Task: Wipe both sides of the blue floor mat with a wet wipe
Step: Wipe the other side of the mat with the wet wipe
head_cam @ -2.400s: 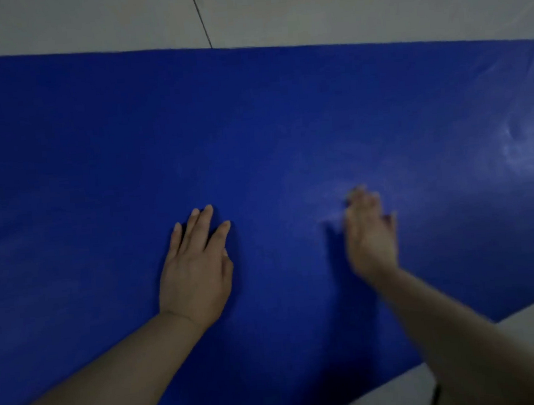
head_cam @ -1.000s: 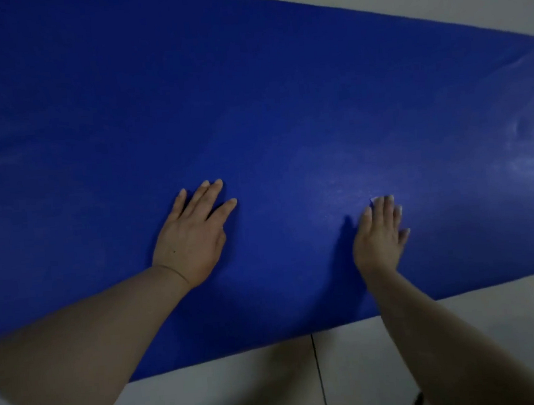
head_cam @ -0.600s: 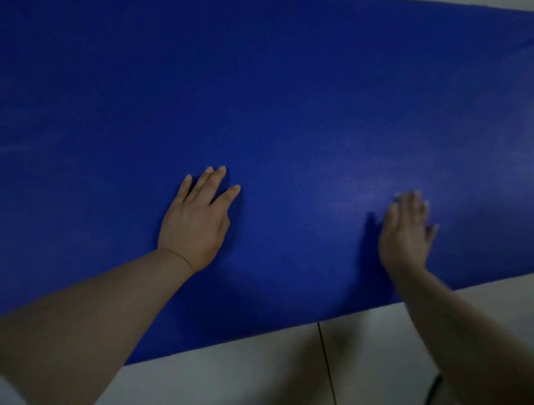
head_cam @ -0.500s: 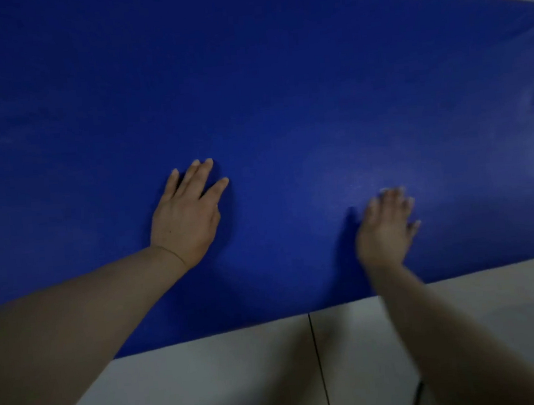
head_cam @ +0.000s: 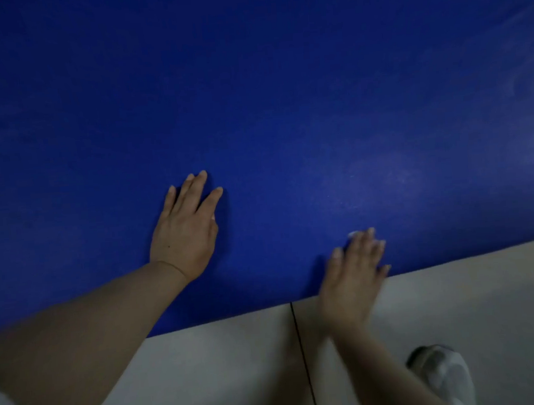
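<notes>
**Q:** Blue floor mat [head_cam: 250, 91]: where is it laid, and how is it held?

**A:** It is spread flat on a pale tiled floor [head_cam: 224, 365], its near edge running just ahead of a dark tile joint [head_cam: 300, 343]. It is steadied by the left hand [head_cam: 185, 231], which is pressed palm-down with the fingers straight and slightly fanned.

**Q:** How is the wet wipe [head_cam: 354, 234] carried?

**A:** Only a small pale scrap is seen at the fingertips of the right hand [head_cam: 354, 275], which is laid flat across the mat's near edge with extended fingers. The wipe appears to be pressed beneath them, not pinched; motion blur prevents certainty.

**Q:** Which step is judged to be in hand?

**A:** Wiping of the upward-facing side, near the front edge. A faint sheen [head_cam: 385, 174] beyond the right hand is taken as a dampened patch. The underside is judged not yet treated.

**Q:** What is called for next?

**A:** Strokes should be carried over the remaining surface, with the left hand kept as an anchor; the mat must then be turned over

**Note:** a light-coloured shoe [head_cam: 445, 376] is seen at lower right
</notes>
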